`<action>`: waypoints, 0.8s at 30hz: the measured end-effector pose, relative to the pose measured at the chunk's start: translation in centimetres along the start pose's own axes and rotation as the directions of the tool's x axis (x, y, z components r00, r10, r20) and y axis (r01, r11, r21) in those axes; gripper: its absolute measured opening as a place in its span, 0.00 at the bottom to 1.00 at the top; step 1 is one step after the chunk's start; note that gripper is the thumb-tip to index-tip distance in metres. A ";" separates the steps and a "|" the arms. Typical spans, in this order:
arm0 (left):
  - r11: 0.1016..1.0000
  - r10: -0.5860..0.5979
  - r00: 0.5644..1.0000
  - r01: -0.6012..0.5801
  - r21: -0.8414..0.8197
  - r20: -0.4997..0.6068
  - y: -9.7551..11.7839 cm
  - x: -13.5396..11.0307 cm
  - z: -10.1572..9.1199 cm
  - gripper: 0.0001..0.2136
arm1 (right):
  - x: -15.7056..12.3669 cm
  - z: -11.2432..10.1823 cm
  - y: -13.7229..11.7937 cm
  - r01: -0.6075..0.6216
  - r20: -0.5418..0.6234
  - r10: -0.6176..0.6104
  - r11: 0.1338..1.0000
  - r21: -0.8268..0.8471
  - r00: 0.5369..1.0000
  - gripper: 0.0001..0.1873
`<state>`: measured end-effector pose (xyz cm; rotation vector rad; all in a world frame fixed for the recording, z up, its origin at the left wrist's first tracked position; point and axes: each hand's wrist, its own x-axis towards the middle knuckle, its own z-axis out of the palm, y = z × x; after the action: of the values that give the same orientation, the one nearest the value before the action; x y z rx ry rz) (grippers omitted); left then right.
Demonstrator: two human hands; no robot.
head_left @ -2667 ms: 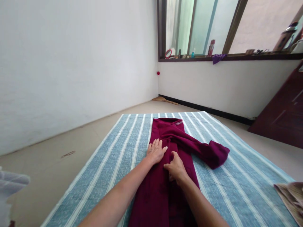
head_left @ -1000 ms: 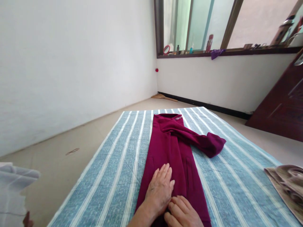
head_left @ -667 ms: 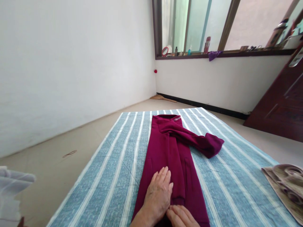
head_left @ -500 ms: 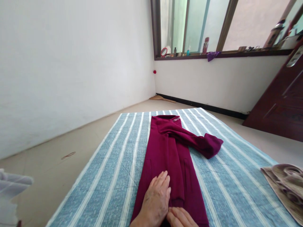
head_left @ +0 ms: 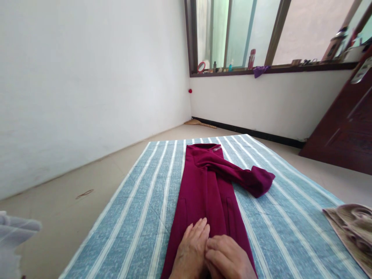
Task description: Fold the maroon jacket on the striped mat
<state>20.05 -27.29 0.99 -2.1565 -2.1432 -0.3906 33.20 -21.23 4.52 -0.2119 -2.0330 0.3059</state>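
**Two hands flat on a folded maroon jacket; one loose sleeve is the weak spot**

Head view: the maroon jacket lies lengthwise in a narrow folded strip down the middle of a blue-and-white striped blanket, which is spread on a tiled floor. Its collar points away from the person, and its lower end runs out of frame. The left hand rests open and flat on the jacket's near end, fingers pointing up the strip and gripping nothing. The right hand lies just beside it, touching it, fingers together across the cloth. Its thumb is hidden, so I cannot tell whether it pinches a fold.

A sleeve crosses the upper jacket and sticks out right, its bunched cuff resting on the blanket. That is the likeliest trouble: a careless drag of either hand could pull the layers askew, and the sleeve, held down by nothing, could slip or rumple.
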 end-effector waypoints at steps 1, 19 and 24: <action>0.999 -0.029 1.000 0.029 -0.028 -0.001 0.0 0.0 0.3 0.20 | 0.7 -0.2 0.4 -0.016 0.075 0.014 1.000 0.027 0.997 0.08; 0.992 -0.122 0.927 0.105 -0.066 -0.356 -3.1 -1.0 -3.1 0.15 | 0.0 3.1 5.8 -0.312 0.417 0.302 0.949 -0.046 0.857 0.11; 0.978 -0.084 0.986 0.109 0.178 -0.144 -3.8 -2.5 -1.2 0.24 | -0.4 3.4 5.7 -0.317 0.411 0.308 0.947 -0.048 0.858 0.11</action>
<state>16.18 -29.92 1.06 -1.8769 -2.1229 -0.3195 30.45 -16.34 0.98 -0.5041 -2.4143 0.6199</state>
